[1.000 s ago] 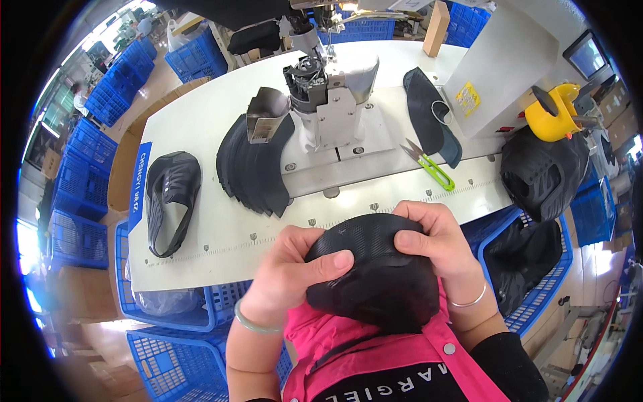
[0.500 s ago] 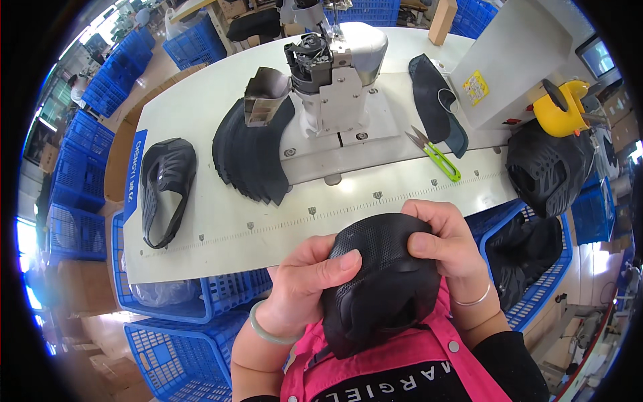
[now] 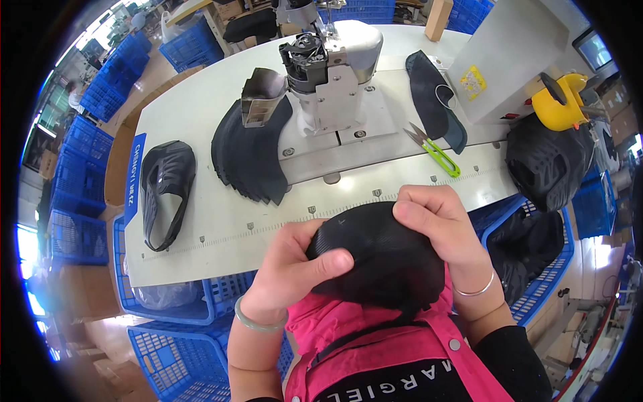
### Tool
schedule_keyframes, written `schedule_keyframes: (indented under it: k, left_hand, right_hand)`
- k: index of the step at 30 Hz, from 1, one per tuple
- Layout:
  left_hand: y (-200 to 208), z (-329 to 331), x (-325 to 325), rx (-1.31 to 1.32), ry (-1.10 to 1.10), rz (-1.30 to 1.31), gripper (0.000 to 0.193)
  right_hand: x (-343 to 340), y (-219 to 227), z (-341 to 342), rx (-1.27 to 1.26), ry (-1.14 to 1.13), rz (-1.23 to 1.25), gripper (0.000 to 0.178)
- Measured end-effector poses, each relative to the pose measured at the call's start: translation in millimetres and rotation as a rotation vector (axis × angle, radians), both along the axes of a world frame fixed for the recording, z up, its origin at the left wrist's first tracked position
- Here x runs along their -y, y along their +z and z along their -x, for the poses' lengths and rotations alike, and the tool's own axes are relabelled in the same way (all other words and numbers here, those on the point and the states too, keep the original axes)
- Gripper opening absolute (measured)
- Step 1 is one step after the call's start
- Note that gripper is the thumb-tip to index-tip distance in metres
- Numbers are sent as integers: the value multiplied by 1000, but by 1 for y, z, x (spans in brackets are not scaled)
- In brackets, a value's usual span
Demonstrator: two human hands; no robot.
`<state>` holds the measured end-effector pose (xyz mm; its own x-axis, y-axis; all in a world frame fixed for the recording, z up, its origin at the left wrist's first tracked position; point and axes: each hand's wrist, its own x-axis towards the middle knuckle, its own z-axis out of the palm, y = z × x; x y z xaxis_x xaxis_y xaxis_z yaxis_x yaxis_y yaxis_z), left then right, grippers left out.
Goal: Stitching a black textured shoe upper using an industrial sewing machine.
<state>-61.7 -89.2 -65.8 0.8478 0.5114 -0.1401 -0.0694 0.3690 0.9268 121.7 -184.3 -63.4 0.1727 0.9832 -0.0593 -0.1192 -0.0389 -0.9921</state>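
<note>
Between my two hands is a black shoe upper [image 3: 385, 254], held up at the table's front edge above my pink apron. My left hand [image 3: 301, 264] grips its left side, thumb pressed on the near face and fingers behind. My right hand [image 3: 435, 221] pinches its upper right edge between thumb and fingers. Another black shoe upper [image 3: 175, 167] lies on the left of the table. A fanned stack of curved black fabric pieces [image 3: 244, 157] sits beside the sewing machine [image 3: 335, 87]. Green-handled thread snips [image 3: 435, 153] rest to the machine's right.
Dark cut pieces [image 3: 429, 94] lie behind the snips, next to a grey machine housing [image 3: 509, 60] with a yellow holder [image 3: 561, 110]. More black uppers [image 3: 546, 167] hang at the right edge. Blue baskets [image 3: 177, 358] stand below the table; one at right [image 3: 569, 248] holds black uppers.
Both hands have raised the shoe upper slightly and tilted it, so its opening no longer shows. My right hand has moved a little up and left.
</note>
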Motion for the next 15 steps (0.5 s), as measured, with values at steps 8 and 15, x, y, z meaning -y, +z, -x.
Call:
schedule_keyframes:
  k: [8,15]
  left_hand:
    - [14,2,0,-13,-30,64,22]
    - [9,-1,-5,-401,155,-629,13]
  right_hand:
    - [1,-7,-5,128,-6,-63,27]
    - [2,-6,3,615,-160,-180,22]
